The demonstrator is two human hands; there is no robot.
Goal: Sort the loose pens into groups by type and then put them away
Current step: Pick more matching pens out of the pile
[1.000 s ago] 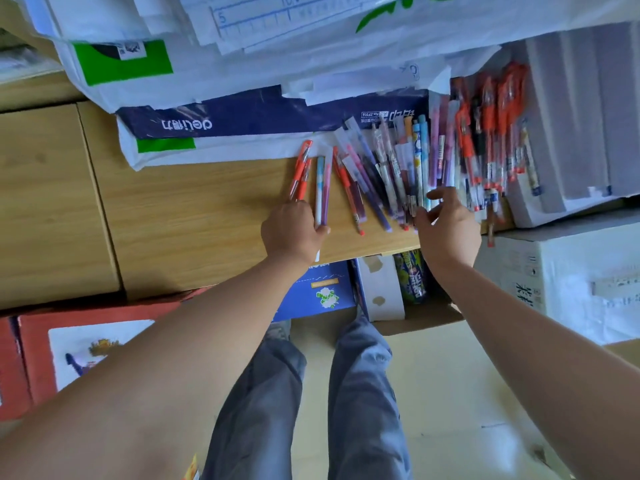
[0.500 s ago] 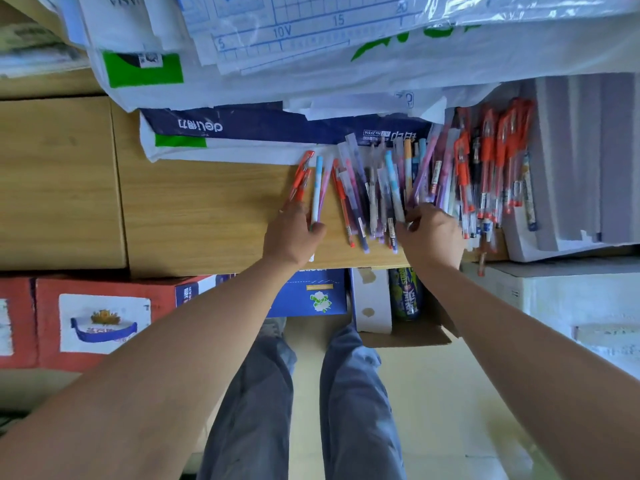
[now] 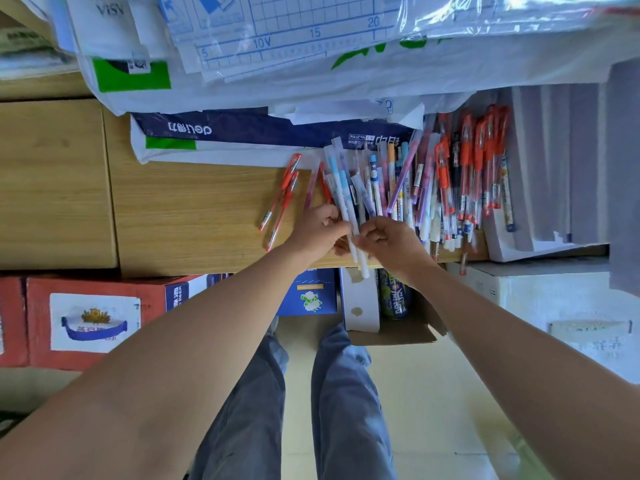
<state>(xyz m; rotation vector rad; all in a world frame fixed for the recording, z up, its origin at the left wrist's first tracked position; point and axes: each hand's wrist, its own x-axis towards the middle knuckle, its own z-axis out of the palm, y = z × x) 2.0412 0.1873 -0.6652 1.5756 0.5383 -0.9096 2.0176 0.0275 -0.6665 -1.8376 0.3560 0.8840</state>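
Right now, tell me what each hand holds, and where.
The left hand and right hand both grip a few pens near their lower ends.

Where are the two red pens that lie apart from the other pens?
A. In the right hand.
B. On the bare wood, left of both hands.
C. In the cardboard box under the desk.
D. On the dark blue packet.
B: the two red pens lie side by side on the bare wooden desk, left of the left hand, while it and the right hand grip pale pens.
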